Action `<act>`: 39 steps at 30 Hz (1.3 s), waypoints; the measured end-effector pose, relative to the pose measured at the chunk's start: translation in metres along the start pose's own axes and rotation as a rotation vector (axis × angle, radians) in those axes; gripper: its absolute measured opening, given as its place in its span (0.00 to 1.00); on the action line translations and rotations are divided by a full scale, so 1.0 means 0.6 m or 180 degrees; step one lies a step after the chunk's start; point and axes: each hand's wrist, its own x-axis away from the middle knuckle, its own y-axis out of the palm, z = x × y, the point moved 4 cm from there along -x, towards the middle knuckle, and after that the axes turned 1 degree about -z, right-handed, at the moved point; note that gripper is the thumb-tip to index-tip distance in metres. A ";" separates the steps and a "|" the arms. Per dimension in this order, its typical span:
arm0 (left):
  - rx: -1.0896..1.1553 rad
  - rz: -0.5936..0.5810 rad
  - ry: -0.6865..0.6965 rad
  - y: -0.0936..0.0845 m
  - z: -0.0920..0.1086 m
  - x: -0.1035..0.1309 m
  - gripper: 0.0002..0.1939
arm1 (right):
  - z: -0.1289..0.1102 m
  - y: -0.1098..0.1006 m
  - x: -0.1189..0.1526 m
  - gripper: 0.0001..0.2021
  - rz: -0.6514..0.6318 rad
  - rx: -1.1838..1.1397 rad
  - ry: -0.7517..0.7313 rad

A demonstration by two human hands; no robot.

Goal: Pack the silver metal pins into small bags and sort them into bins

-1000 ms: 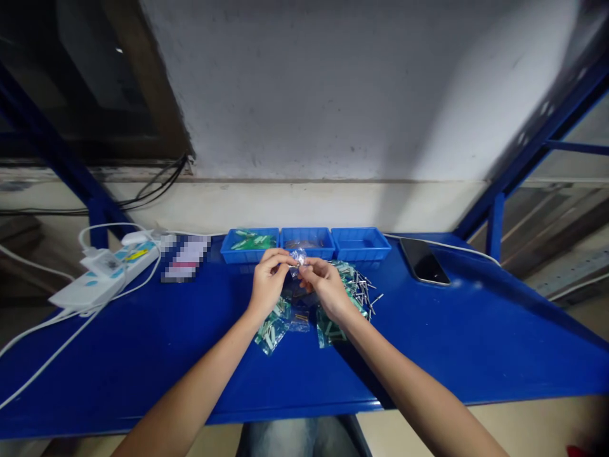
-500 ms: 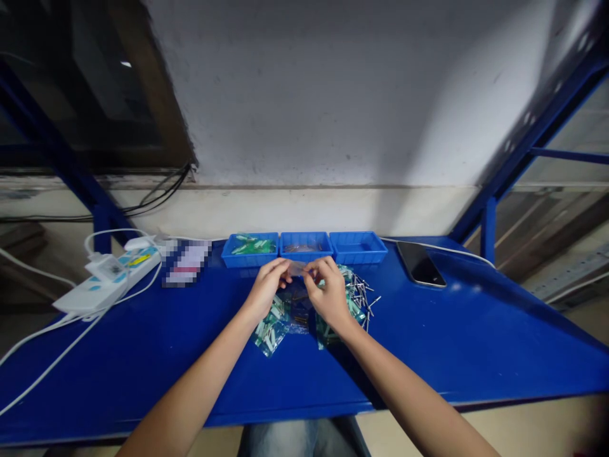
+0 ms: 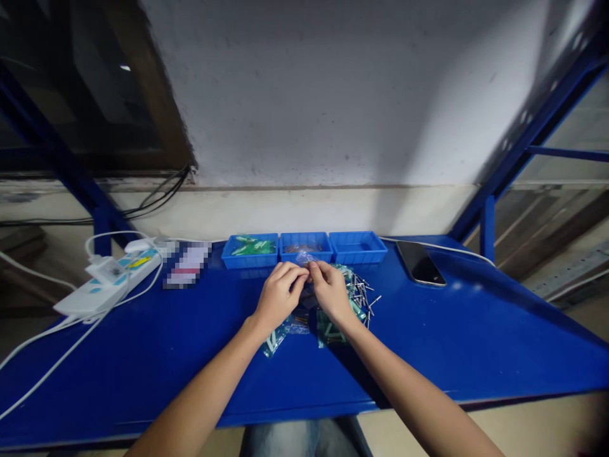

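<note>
While the left hand (image 3: 277,294) and the right hand (image 3: 332,293) meet above the middle of the blue surface (image 3: 190,362), a small clear plastic bag (image 3: 304,256) is held between them. The fingers of each hand are pressed together, pinching the near edge of the bag; the exact contact points are partly hidden. The bag projects beyond the fingertips toward the far side, in front of the middle tray (image 3: 306,256).

Three blue trays stand in a row along the far side of the surface. The left tray (image 3: 250,261) contains green packets (image 3: 254,245); the middle tray contains clear packets (image 3: 295,248). The right tray (image 3: 358,255) completes the row.

Near and below the hands lie green-tinted packets with pale strips (image 3: 273,340) and a clear packet with brass-coloured parts (image 3: 299,322). More green-tinted packets (image 3: 328,331) lie below the right wrist. Loose metal pins (image 3: 365,294) are piled immediately right of the right hand, beside and over further green packets.

A dark phone (image 3: 421,263) lies at the far right, well apart from the pins. A white power strip (image 3: 102,284) with white cables (image 3: 61,374) occupies the left side.
</note>
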 end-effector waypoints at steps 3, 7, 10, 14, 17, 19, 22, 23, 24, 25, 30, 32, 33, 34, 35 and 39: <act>0.0591 0.0021 -0.0539 0.005 -0.017 -0.002 0.16 | -0.012 -0.004 0.004 0.12 0.0059 0.0116 -0.0495; 0.1917 0.0115 -0.1629 0.009 -0.049 -0.001 0.29 | -0.025 0.002 0.014 0.13 -0.0086 0.0323 -0.1104; 0.2274 0.0120 -0.1777 0.009 -0.056 -0.003 0.23 | -0.021 0.007 0.017 0.16 -0.0136 0.0440 -0.1187; 0.1951 0.0269 -0.1509 0.001 -0.056 -0.007 0.16 | -0.007 0.010 0.010 0.16 -0.0093 0.0191 -0.0785; 0.1854 0.0389 -0.1458 -0.002 -0.056 -0.008 0.15 | 0.011 0.009 0.000 0.14 -0.0019 -0.0509 -0.0041; 0.1961 0.0295 -0.1453 0.000 -0.053 -0.008 0.16 | 0.020 0.009 -0.005 0.14 -0.0052 -0.0872 0.0352; 0.2211 -0.0014 -0.1511 0.008 -0.045 -0.007 0.16 | 0.026 0.011 -0.010 0.12 -0.0224 -0.1053 0.0527; 0.2264 -0.0094 -0.1558 0.010 -0.044 -0.007 0.16 | 0.026 0.012 -0.010 0.12 -0.0260 -0.1067 0.0514; 0.2292 -0.0153 -0.1613 0.012 -0.043 -0.006 0.16 | 0.026 0.012 -0.010 0.12 -0.0264 -0.1058 0.0479; 0.2297 -0.0194 -0.1661 0.013 -0.043 -0.006 0.16 | 0.026 0.011 -0.010 0.11 -0.0248 -0.1023 0.0427; 0.2249 -0.0415 -0.1602 0.017 -0.048 -0.005 0.15 | 0.014 0.008 -0.004 0.10 -0.0187 -0.0632 0.0044; 0.2269 -0.0480 -0.1548 0.018 -0.049 -0.005 0.15 | 0.006 0.006 -0.001 0.09 -0.0121 -0.0471 -0.0079; 0.2267 -0.0499 -0.1546 0.019 -0.049 -0.004 0.15 | 0.003 0.004 0.000 0.09 -0.0080 -0.0396 -0.0122; 0.2252 -0.0506 -0.1556 0.019 -0.048 -0.004 0.15 | 0.000 0.003 0.001 0.09 -0.0045 -0.0336 -0.0154; 0.2225 -0.0515 -0.1569 0.019 -0.047 -0.003 0.15 | -0.002 0.002 0.002 0.09 -0.0018 -0.0302 -0.0170; 0.2144 -0.0534 -0.1452 0.020 -0.044 -0.004 0.14 | 0.000 0.006 0.002 0.10 -0.0105 -0.0542 -0.0063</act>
